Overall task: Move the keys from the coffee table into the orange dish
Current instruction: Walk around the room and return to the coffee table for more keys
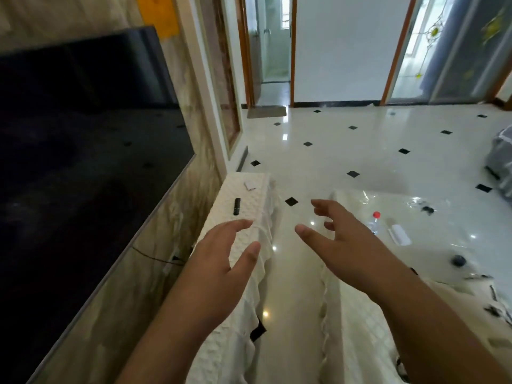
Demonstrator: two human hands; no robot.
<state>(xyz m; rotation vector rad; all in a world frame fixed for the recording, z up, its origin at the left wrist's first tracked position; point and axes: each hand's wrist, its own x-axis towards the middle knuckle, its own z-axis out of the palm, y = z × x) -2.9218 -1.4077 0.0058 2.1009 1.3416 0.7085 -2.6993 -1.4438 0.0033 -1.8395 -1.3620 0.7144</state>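
Hovering two empty hands — left hand (pixel 219 256), right hand (pixel 343 245), perhaps one keys (pixel 426 209) bunch.

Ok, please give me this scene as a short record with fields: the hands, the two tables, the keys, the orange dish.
left hand: open, holds nothing, over the narrow covered table
right hand: open, holds nothing, near the edge of the coffee table
narrow table holds: a black remote, a white card
coffee table holds: a bottle with a red cap, small dark things
keys: cannot pick out for sure
orange dish: not in view
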